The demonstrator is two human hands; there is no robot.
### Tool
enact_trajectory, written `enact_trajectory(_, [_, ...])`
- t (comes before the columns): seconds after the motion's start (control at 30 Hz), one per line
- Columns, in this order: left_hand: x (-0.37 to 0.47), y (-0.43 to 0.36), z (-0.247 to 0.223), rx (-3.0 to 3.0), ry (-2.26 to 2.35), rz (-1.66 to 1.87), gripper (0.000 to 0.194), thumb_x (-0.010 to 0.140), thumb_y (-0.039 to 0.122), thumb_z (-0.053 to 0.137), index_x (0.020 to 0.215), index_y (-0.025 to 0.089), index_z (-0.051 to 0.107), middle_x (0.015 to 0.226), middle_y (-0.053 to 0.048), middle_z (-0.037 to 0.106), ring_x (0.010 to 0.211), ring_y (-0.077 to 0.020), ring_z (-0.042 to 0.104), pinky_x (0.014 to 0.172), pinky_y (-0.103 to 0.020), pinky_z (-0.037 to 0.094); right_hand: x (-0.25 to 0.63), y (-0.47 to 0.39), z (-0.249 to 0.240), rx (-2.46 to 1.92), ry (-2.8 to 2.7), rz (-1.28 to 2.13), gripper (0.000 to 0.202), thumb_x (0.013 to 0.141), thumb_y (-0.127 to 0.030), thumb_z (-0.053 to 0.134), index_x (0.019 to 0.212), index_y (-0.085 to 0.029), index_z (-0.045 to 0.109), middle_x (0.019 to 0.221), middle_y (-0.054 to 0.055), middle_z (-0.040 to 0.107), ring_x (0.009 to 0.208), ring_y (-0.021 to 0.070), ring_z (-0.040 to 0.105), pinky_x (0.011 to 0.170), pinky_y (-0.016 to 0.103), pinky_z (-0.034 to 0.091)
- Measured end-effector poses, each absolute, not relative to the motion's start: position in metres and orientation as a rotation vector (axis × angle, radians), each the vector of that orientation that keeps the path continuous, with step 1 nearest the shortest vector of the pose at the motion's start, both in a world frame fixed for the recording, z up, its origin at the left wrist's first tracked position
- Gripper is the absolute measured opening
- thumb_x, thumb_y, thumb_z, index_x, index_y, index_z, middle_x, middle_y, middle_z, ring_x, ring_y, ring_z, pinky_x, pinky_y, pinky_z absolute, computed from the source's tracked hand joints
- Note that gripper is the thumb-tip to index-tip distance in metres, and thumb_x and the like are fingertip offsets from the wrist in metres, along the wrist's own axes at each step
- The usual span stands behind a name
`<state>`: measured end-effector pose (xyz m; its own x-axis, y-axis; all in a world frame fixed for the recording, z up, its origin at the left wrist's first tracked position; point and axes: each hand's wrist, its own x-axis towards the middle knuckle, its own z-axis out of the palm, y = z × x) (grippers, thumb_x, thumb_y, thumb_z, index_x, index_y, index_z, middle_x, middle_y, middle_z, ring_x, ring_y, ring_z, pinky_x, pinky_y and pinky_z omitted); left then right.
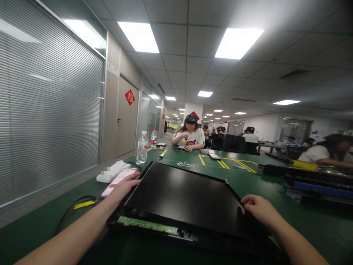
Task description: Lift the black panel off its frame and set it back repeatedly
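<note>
A dark LCD panel [182, 195] in a thin black frame lies in front of me, its screen face up. Along its near edge runs a narrow green circuit board [147, 224], exposed. My left hand [127, 187] grips the panel's left edge, fingertips at the rim and the thumb hidden. On the opposite side, my right hand [259, 208] has its fingers curled against the right edge. Just beyond my left hand is a phone [118, 180] with a lit screen, beside a white elongated object [114, 171].
The green table [215, 176] carries yellow tape lines and small white pieces [185, 164]. Two water bottles [142, 149] stand at the back left. Dark long parts [311, 184] are stacked at right. A co-worker [190, 136] sits opposite; another person [328, 151] leans in at right.
</note>
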<state>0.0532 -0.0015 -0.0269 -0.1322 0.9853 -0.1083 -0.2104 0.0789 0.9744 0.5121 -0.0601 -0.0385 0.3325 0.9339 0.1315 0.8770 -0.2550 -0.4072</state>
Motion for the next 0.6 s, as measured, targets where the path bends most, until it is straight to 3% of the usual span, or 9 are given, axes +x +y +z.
enact_trajectory(0.17, [0.051, 0.002, -0.029, 0.924, 1.207, 1.281, 0.052, 0.067, 0.016, 0.065, 0.116, 0.015, 0.049, 0.057, 0.0, 0.068, 0.056, -0.0182, 0.066, 0.054, -0.024, 0.05, 0.512, -0.06, -0.038, -2.192, -1.602, 0.204, 0.025, 0.067, -0.02, 0.049, 0.084, -0.021, 0.067, 0.078, 0.003, 0.067, 0.073, 0.0173, 0.061, 0.063, 0.025, 0.041])
enact_trajectory(0.4, [0.056, -0.011, -0.026, 0.978, 1.164, 1.257, 0.033, 0.061, 0.021, 0.07, 0.094, 0.018, 0.063, 0.066, -0.002, 0.072, 0.06, -0.0204, 0.068, 0.055, -0.028, 0.052, 0.512, -0.061, -0.037, -2.212, -1.586, 0.191, 0.024, 0.067, -0.021, 0.049, 0.083, -0.022, 0.067, 0.079, 0.004, 0.068, 0.073, 0.0179, 0.061, 0.062, 0.025, 0.042])
enact_trajectory(0.6, [0.06, -0.014, -0.036, 0.933, 0.975, 1.135, 0.028, 0.064, 0.024, 0.07, 0.09, 0.014, 0.064, 0.07, -0.007, 0.073, 0.067, -0.0227, 0.069, 0.063, -0.033, 0.055, 0.516, -0.06, -0.036, -2.28, -1.555, 0.15, 0.026, 0.066, -0.024, 0.049, 0.084, -0.024, 0.067, 0.084, 0.004, 0.068, 0.077, 0.0195, 0.062, 0.063, 0.026, 0.043])
